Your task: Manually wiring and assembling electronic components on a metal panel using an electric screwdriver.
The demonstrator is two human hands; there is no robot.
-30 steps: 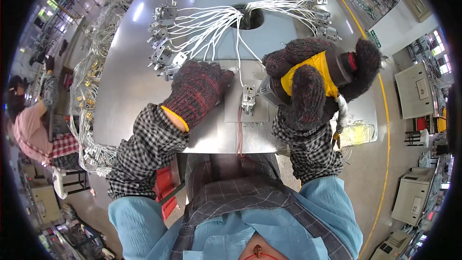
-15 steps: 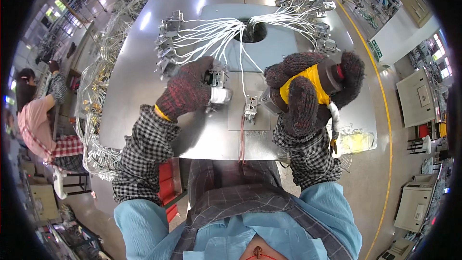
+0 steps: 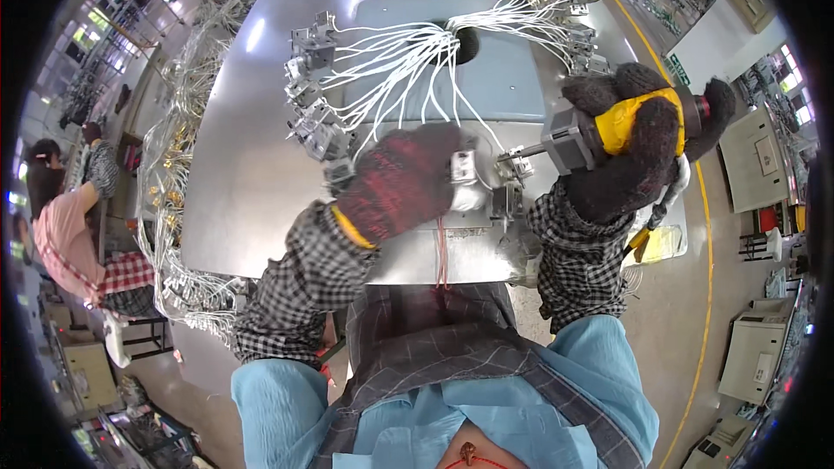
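Observation:
My left hand (image 3: 400,184), in a dark red knit glove with a white-wrapped fingertip, is closed at the middle of the metal table. At its fingertips is a small metal socket block (image 3: 463,165). My right hand (image 3: 647,143), in a dark knit glove, is wrapped round a yellow and grey power screwdriver (image 3: 573,141). Its bit points left at another metal socket block (image 3: 519,165) on a white wire; whether they touch I cannot tell. A blurred metal block (image 3: 506,204) lies just below. Thin red wires (image 3: 443,252) run down over the table's near edge.
White wires (image 3: 400,56) fan from a hole in a blue-grey panel (image 3: 499,91) to several metal socket blocks (image 3: 311,56) on the left and more (image 3: 582,22) on the right. A yellowish clear tray (image 3: 665,245) sits at the right corner. A co-worker (image 3: 65,208) is at far left.
My left hand has moved right to the middle with a metal block. My right hand has moved right and slightly away, and the screwdriver bit now shows, pointing left. The white wires have shifted.

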